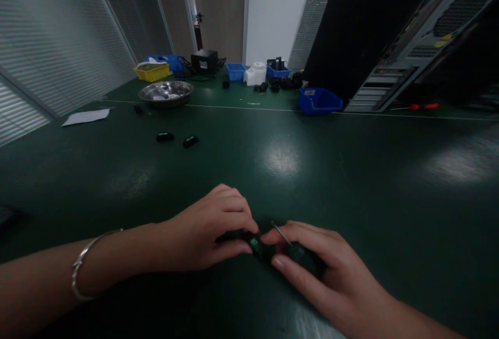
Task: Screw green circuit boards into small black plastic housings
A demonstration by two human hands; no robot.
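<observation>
My left hand is closed, thumb and fingers pinching a small black part with a green circuit board just above the table. In my right hand lies a screwdriver, its thin metal shaft pointing up and left and its dark handle partly hidden in the palm. The right thumb and forefinger also reach the right end of the black part. Fingers cover much of that part. Two similar small black pieces with green tops, one on the left and one beside it, lie farther back on the table.
A metal bowl and a white paper are at the back left. Blue bins, one near the right, a yellow bin and a black box line the back. A computer case stands right, by a red-handled tool.
</observation>
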